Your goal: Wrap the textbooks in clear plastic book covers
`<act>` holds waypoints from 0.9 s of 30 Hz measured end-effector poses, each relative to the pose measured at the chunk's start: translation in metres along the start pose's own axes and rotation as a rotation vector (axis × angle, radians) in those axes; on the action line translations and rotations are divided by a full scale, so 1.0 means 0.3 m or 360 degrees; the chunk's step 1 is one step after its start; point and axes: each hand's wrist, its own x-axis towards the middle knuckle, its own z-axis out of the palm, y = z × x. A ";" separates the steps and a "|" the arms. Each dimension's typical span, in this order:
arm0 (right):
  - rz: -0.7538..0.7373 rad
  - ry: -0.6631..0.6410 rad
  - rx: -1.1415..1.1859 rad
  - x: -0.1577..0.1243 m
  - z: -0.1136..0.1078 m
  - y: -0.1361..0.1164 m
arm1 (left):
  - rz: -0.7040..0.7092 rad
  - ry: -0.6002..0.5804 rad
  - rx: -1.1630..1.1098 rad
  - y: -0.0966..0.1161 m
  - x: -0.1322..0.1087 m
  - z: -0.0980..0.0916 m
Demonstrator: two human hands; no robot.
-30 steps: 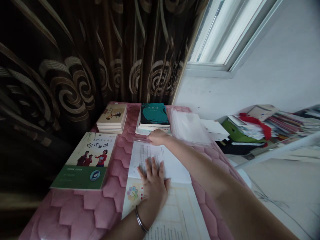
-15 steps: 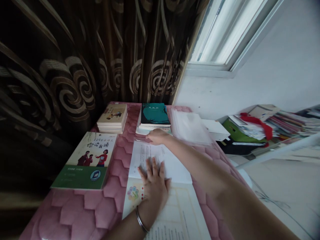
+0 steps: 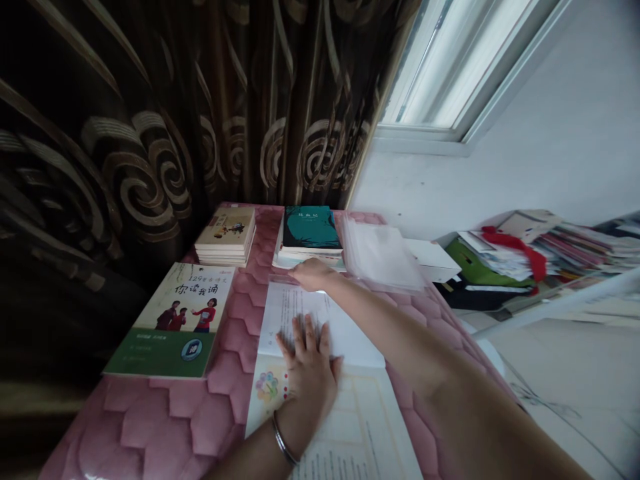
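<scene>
An open book (image 3: pixel 357 407) lies before me with its printed pages facing up. My left hand (image 3: pixel 311 370), a silver bangle on its wrist, presses flat on the pages with fingers spread. At the far edge of the book, a strip of clear plastic book cover (image 3: pixel 278 279) sticks out past the paper. My right hand (image 3: pixel 314 274) has its fingers closed on that plastic edge; the fingertips are partly hidden. Just beyond the right hand is a stack of books topped by a teal book (image 3: pixel 310 227).
A green-and-cream book (image 3: pixel 173 320) and a stack of tan books (image 3: pixel 226 233) lie on the left of the pink quilted surface (image 3: pixel 155 420). Clear plastic covers (image 3: pixel 377 253) and a white box (image 3: pixel 433 260) sit at the back right. A patterned curtain (image 3: pixel 240 100) hangs behind.
My right hand has shifted very slightly left along the book's far edge. The left hand stays flat on the pages.
</scene>
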 end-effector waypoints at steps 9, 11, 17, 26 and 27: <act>-0.0012 0.0045 0.0005 -0.014 -0.004 0.007 | -0.0003 -0.0006 0.0051 0.002 -0.001 0.012; -0.0013 0.0052 -0.0002 -0.013 -0.002 0.006 | -0.0003 0.0013 0.0071 0.003 -0.002 0.015; 0.0050 0.0114 -0.0023 -0.009 0.005 -0.016 | -0.0007 0.0007 0.0047 0.002 -0.003 0.024; 0.0072 0.0120 -0.0005 -0.012 0.022 -0.009 | -0.0016 -0.0023 0.0018 0.005 0.000 0.018; 0.0065 0.0117 0.0000 -0.012 0.025 -0.010 | -0.0015 -0.0026 0.0022 0.005 0.000 0.017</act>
